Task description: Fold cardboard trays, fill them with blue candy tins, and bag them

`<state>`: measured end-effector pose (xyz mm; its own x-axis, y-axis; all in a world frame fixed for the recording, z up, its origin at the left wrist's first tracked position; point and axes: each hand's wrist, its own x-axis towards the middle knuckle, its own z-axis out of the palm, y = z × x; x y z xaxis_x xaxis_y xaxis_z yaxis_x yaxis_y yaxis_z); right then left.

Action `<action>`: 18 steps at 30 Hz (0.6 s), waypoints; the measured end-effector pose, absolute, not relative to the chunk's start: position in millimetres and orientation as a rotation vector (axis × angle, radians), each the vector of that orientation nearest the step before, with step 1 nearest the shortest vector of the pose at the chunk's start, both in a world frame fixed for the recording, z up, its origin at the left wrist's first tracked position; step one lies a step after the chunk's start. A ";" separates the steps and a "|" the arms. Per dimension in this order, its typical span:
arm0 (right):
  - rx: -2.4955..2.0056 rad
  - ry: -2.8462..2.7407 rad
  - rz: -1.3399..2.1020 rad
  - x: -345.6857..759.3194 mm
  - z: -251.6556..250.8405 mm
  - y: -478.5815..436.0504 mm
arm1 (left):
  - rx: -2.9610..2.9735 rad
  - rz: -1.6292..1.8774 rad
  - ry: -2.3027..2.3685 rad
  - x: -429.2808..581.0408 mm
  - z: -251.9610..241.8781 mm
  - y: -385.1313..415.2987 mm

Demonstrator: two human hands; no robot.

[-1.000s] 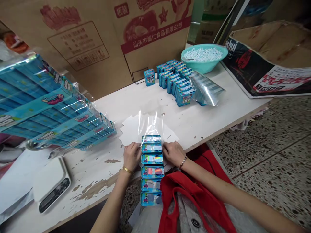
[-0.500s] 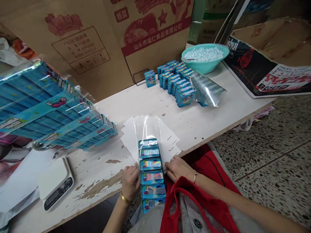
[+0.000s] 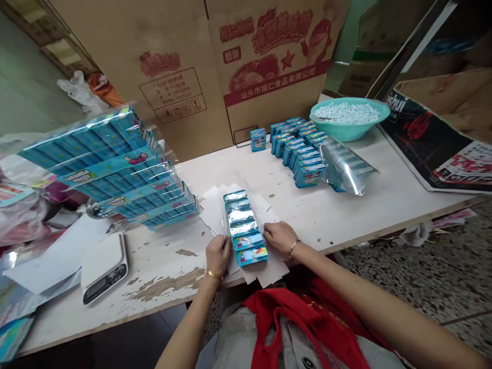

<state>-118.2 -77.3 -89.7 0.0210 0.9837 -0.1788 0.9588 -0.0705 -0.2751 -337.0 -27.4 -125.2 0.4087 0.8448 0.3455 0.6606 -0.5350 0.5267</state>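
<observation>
A row of several small blue candy boxes (image 3: 248, 241) lies inside a clear plastic bag (image 3: 258, 207), on top of fanned white paper sheets (image 3: 273, 272) near the table's front edge. My left hand (image 3: 218, 254) is closed on the left edge of the bag, beside the boxes. On the other side, my right hand (image 3: 281, 237) pinches the bag's right edge, thumb and fingers together. Glare on the film hides parts of the box tops.
Stacked wrapped packs of blue boxes (image 3: 134, 169) stand left, with a white scale (image 3: 105, 266) in front. Standing blue boxes (image 3: 295, 151), a filled clear bag (image 3: 348, 166) and a turquoise basin of white pellets (image 3: 349, 128) are right. A large carton (image 3: 184, 77) rises behind.
Both hands have pushed forward, away from my body. The bagged row of boxes has moved from over the table's front edge fully onto the paper sheets. My view has tilted up.
</observation>
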 end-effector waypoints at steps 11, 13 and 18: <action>-1.797 -1.931 0.243 -109.3 -112.6 -111.5 | 2.167 0.873 1.311 -355.7 -134.4 -81.8; -1.791 -2.019 0.268 -114.0 -111.9 -104.1 | 2.169 0.873 1.337 -346.4 -134.8 -77.9; -1.779 -2.021 0.289 -115.0 -122.7 -110.9 | 2.110 0.906 1.353 -335.8 -134.1 -80.7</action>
